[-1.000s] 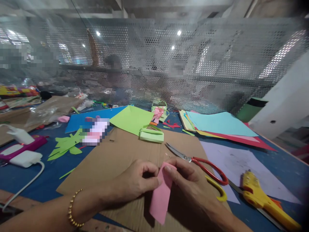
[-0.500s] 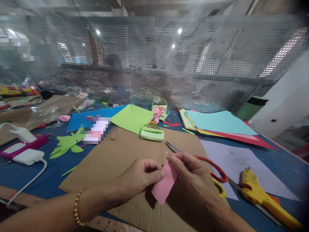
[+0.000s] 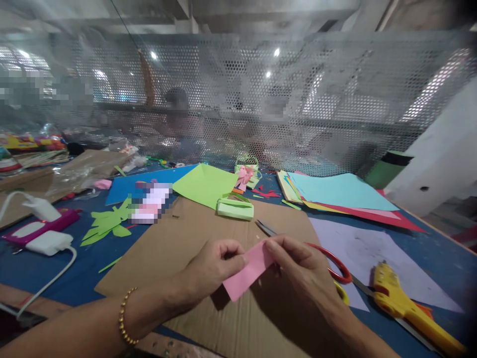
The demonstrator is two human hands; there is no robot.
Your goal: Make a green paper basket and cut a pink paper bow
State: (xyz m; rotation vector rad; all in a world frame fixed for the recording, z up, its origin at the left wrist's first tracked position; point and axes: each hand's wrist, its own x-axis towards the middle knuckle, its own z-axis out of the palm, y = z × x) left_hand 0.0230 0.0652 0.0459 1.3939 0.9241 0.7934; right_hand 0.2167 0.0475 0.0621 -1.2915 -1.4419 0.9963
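Note:
Between my two hands a small piece of pink paper [image 3: 249, 272] is held tilted above a brown cardboard sheet [image 3: 208, 318]. My left hand [image 3: 219, 261] pinches its left edge between thumb and fingers. At the upper right corner, my right hand [image 3: 298, 263] grips the same paper with thumb and fingertips. Scissors with red and yellow handles [image 3: 337, 271] lie partly under my right hand, blades showing beyond it. A small light-green folded paper box [image 3: 235, 209] rests on the cardboard ahead of my hands.
To the right lie a yellow glue gun [image 3: 395, 296], a lilac sheet [image 3: 357, 243] and a stack of coloured paper [image 3: 343, 191]. Green paper leaves [image 3: 110, 223] and a purple-and-white power strip [image 3: 40, 228] with cables are on the left. A perforated metal screen [image 3: 238, 99] stands behind.
The pink paper has turned to lie flatter, its lower end swinging to the left and up. Both hands still hold it, and the left has shifted slightly left.

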